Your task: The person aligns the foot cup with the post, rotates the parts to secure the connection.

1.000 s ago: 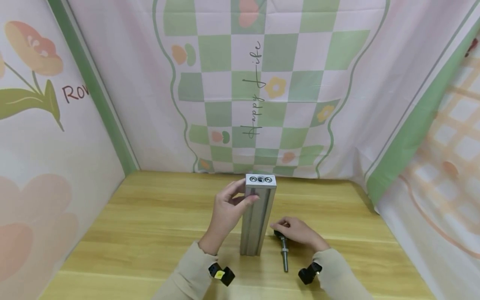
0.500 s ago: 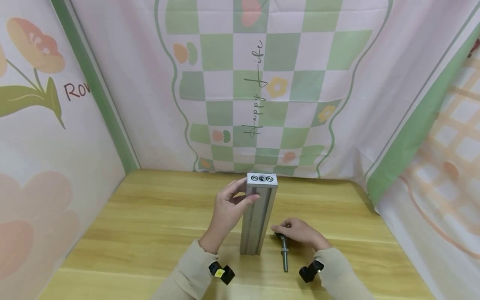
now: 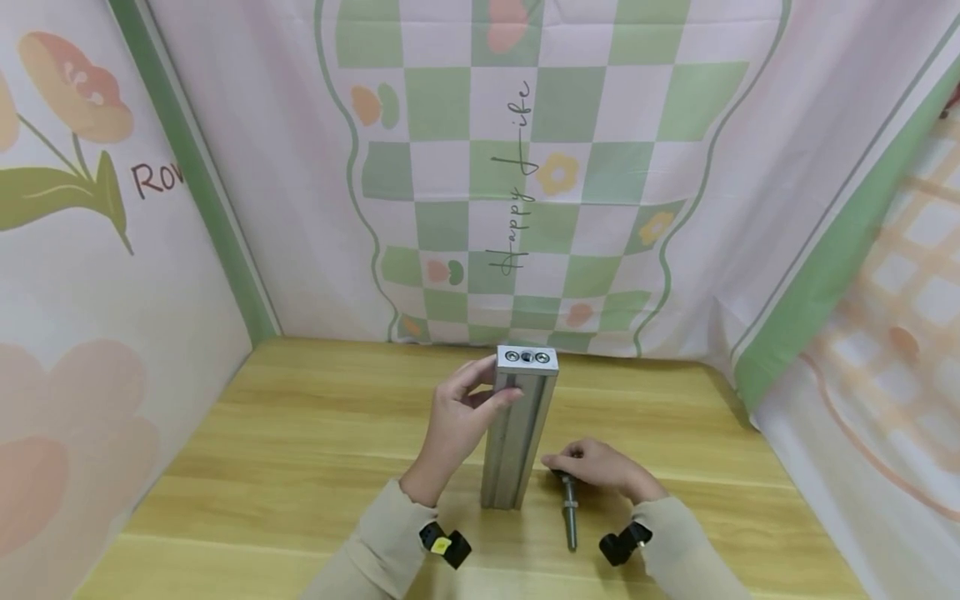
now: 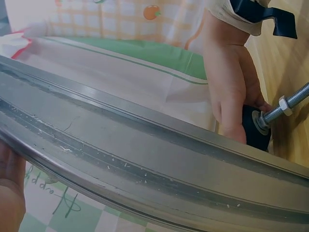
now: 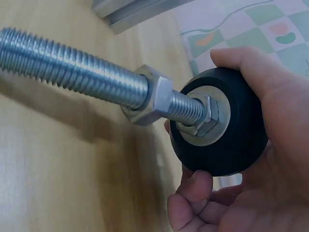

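my left hand (image 3: 459, 415) has its thumb and fingers clamped on the metal bar (image 3: 513, 433), near the top. my right hand (image 3: 600, 467) clamps thumb and fingers on the rim of a round black foot (image 5: 234, 145), just beside the bar, at four o'clock from it. from the foot runs a threaded bolt (image 5: 72, 63), tip toward six o'clock in the head view, with a nut (image 5: 165, 94) partway along. the bar stands upright on the wooden table (image 3: 337, 417); at twelve o'clock, beyond, hangs a checked curtain (image 3: 437, 104).
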Demonstrator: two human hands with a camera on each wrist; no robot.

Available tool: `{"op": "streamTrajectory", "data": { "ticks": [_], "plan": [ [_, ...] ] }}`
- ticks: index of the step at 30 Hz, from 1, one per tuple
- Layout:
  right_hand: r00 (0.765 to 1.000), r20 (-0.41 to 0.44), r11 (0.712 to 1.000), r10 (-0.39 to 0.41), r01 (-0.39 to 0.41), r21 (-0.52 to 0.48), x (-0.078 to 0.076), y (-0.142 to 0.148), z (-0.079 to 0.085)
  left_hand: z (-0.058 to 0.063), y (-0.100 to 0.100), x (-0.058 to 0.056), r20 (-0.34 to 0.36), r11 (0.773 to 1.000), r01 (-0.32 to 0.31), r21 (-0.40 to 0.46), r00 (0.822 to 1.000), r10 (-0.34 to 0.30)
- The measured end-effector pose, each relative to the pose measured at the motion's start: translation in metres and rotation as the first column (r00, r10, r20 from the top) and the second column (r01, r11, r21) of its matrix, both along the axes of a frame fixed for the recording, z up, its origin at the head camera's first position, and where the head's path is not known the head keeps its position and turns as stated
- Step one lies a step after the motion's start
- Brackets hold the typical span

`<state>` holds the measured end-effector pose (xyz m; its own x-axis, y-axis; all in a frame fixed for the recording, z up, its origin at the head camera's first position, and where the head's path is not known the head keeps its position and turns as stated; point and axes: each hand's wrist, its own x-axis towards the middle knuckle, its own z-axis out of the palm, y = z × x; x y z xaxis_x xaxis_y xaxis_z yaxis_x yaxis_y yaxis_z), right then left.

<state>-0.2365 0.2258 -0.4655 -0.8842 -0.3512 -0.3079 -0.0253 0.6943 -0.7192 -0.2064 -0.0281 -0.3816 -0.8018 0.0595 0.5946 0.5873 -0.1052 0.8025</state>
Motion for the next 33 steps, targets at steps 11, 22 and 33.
{"op": "streamTrajectory", "data": {
  "ticks": [11, 22, 33],
  "plan": [
    [0.994, -0.098, 0.997, -0.042, 0.036, -0.071, -0.003, 0.000, 0.025, 0.001, 0.000, 0.001, 0.008, 1.000, 0.003, 0.007, 1.000, -0.003],
    [0.960, -0.268, 0.995, -0.075, 0.054, -0.086, 0.001, -0.008, 0.064, 0.000, 0.002, -0.001, -0.002, 1.000, 0.000, -0.001, 1.000, 0.000],
    [0.820, -0.561, 0.988, -0.113, 0.032, -0.152, 0.014, -0.017, 0.117, 0.001, 0.000, -0.001, 0.006, 1.000, -0.005, 0.003, 1.000, 0.005]
  ]
}}
